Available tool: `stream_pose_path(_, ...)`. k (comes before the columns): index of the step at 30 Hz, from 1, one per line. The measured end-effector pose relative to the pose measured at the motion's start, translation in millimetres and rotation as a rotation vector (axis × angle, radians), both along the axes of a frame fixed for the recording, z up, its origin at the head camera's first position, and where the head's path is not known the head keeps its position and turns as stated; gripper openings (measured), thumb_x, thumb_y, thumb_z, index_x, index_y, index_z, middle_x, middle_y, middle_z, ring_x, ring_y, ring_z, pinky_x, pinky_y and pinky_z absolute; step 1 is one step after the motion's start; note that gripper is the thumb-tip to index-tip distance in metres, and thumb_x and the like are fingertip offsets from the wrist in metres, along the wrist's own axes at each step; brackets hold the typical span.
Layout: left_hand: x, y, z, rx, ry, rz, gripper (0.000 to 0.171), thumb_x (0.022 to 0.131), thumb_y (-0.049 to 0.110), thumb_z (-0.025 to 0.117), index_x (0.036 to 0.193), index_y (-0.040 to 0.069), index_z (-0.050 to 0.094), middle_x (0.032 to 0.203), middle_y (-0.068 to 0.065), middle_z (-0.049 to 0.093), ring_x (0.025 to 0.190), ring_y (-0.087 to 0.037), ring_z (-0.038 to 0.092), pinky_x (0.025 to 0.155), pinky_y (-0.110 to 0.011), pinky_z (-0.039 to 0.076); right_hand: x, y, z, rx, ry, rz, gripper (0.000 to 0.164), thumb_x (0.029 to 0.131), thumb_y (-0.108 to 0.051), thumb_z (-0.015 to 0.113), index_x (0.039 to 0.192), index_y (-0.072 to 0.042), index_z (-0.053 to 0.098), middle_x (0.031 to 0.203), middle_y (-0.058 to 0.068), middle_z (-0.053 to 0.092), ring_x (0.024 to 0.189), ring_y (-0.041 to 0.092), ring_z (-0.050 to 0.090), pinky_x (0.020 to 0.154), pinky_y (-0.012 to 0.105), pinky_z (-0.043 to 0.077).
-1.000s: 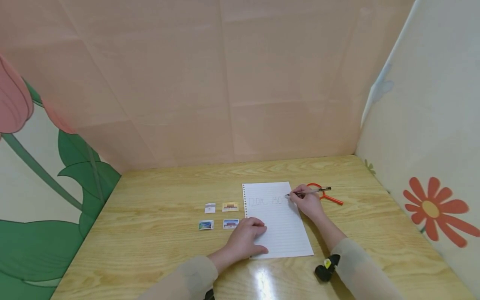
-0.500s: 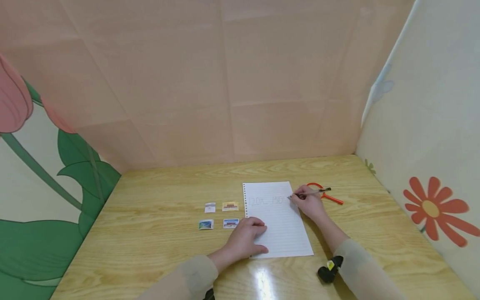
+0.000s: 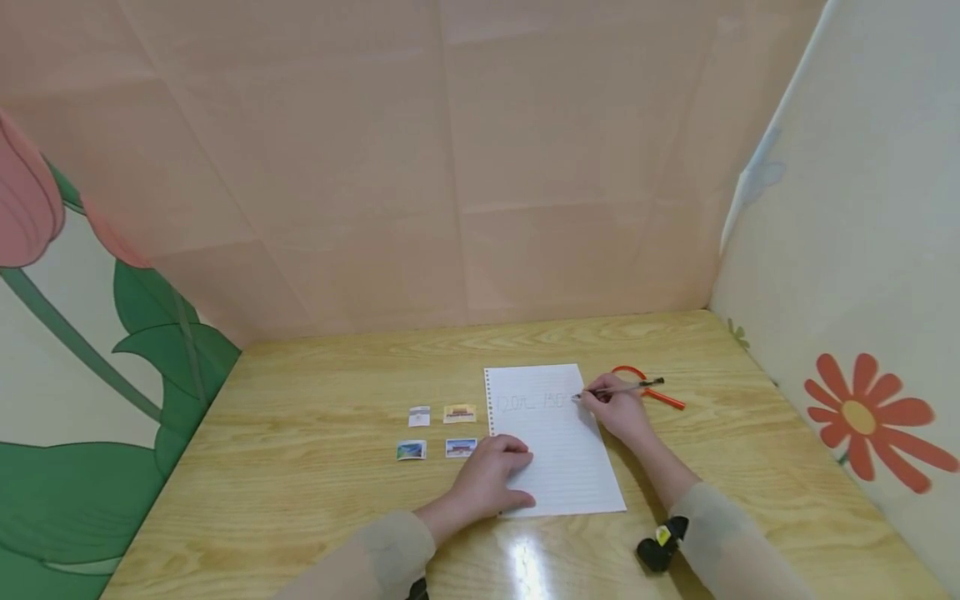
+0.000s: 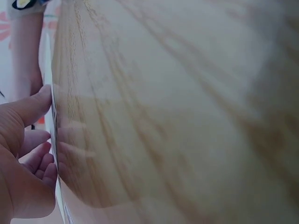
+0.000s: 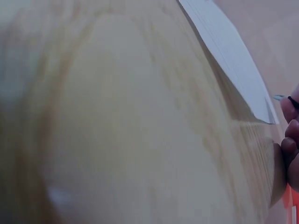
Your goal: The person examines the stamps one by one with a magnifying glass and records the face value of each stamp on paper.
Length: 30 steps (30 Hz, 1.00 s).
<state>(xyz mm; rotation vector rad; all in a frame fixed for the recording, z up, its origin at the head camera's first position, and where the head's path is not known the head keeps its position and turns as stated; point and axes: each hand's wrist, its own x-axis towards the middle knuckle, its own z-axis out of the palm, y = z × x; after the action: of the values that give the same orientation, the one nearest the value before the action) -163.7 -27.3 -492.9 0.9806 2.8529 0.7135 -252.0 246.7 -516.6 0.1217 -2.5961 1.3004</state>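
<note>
In the head view a sheet of lined paper point(image 3: 558, 467), punched along its left edge, lies on the table with faint handwriting across its upper part. My left hand point(image 3: 489, 479) rests on the sheet's lower left, fingers relaxed. The left wrist view shows that hand point(image 4: 28, 149) with fingertips at the paper point(image 4: 60, 200). My right hand point(image 3: 621, 412) pinches a pen point(image 3: 624, 387) at the sheet's upper right, its tip at the end of the writing. In the right wrist view only the right hand's fingers point(image 5: 292, 133) and the pen's tip point(image 5: 278, 97) show at the edge.
Left of the paper lie several postage stamps point(image 3: 460, 414) in two rows. A red-rimmed magnifying glass point(image 3: 667, 400) lies beyond my right hand, partly covered by it. The wood-grain table point(image 3: 300, 467) meets a pink backdrop point(image 3: 360, 208) behind and a flower-printed wall at right.
The pen's tip has made small shifts at the end of the written line, and the right wrist has edged slightly right and down. My left hand stays put.
</note>
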Motion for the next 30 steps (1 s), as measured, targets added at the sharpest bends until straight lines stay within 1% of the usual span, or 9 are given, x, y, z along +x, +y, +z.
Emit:
stream_pose_path(4, 0.0, 0.8, -0.1, -0.004, -0.001, 0.000, 0.062, 0.076, 0.037, 0.085, 0.129, 0.009, 0.066, 0.128, 0.001, 0.059, 0.118, -0.017, 0.050, 0.105, -0.030, 0.037, 0.0, -3.5, 0.4, 0.018, 0.000, 0.018, 0.006, 0.085, -0.009, 0.070, 0.087, -0.007, 0.065, 0.078, 0.004, 0.059, 0.063, 0.015, 0.053, 0.052, 0.023, 0.045)
stream_pose_path(8, -0.5, 0.0, -0.6, 0.003, -0.001, 0.002, 0.062, 0.076, 0.036, 0.085, 0.129, 0.009, 0.066, 0.128, 0.000, 0.059, 0.118, -0.017, 0.050, 0.105, -0.030, 0.037, -1.2, -4.9, 0.2, 0.048, 0.026, 0.037, 0.006, 0.085, -0.009, 0.071, 0.086, -0.008, 0.066, 0.080, 0.004, 0.059, 0.066, 0.016, 0.052, 0.054, 0.023, 0.044)
stream_pose_path(13, 0.1, -1.2, -1.1, 0.011, 0.000, 0.001, 0.062, 0.076, 0.036, 0.085, 0.129, 0.008, 0.066, 0.128, -0.001, 0.059, 0.118, -0.018, 0.050, 0.105, -0.031, 0.037, -1.8, -3.8, 0.6, 0.056, 0.041, 0.027, 0.006, 0.084, -0.008, 0.070, 0.085, -0.007, 0.065, 0.078, 0.004, 0.059, 0.064, 0.016, 0.053, 0.054, 0.024, 0.043)
stream_pose_path(19, 0.4, -0.8, 0.1, 0.005, -0.004, 0.006, 0.063, 0.076, 0.037, 0.085, 0.129, 0.009, 0.066, 0.128, 0.000, 0.059, 0.118, -0.017, 0.050, 0.106, -0.030, 0.037, 0.1, -0.1, 0.4, 0.064, 0.017, 0.010, 0.006, 0.084, -0.007, 0.069, 0.086, -0.006, 0.063, 0.077, 0.004, 0.059, 0.066, 0.016, 0.052, 0.055, 0.023, 0.042)
stream_pose_path(24, 0.9, -0.7, -0.6, 0.008, -0.005, 0.007, 0.063, 0.076, 0.036, 0.085, 0.129, 0.009, 0.066, 0.128, 0.000, 0.059, 0.119, -0.018, 0.049, 0.106, -0.030, 0.037, 3.4, 3.0, 1.3, 0.040, -0.016, 0.005, 0.005, 0.082, -0.007, 0.067, 0.084, -0.006, 0.062, 0.075, 0.004, 0.057, 0.064, 0.015, 0.050, 0.052, 0.023, 0.041)
stream_pose_path(28, 0.7, -1.0, -1.6, 0.012, 0.002, 0.006, 0.063, 0.076, 0.036, 0.085, 0.129, 0.008, 0.066, 0.128, 0.000, 0.059, 0.118, -0.018, 0.050, 0.105, -0.030, 0.037, 6.1, 4.0, 1.9, 0.025, -0.030, 0.019, 0.005, 0.080, -0.007, 0.065, 0.084, -0.004, 0.062, 0.075, 0.004, 0.057, 0.063, 0.015, 0.049, 0.051, 0.023, 0.039)
stream_pose_path(30, 0.7, -0.9, -1.6, 0.012, 0.001, 0.009, 0.063, 0.076, 0.036, 0.085, 0.129, 0.008, 0.066, 0.129, 0.000, 0.059, 0.118, -0.017, 0.049, 0.106, -0.029, 0.037, 6.4, 3.7, 1.6, 0.019, -0.036, 0.028, 0.005, 0.081, -0.007, 0.066, 0.085, -0.004, 0.063, 0.076, 0.004, 0.058, 0.063, 0.016, 0.049, 0.050, 0.023, 0.040)
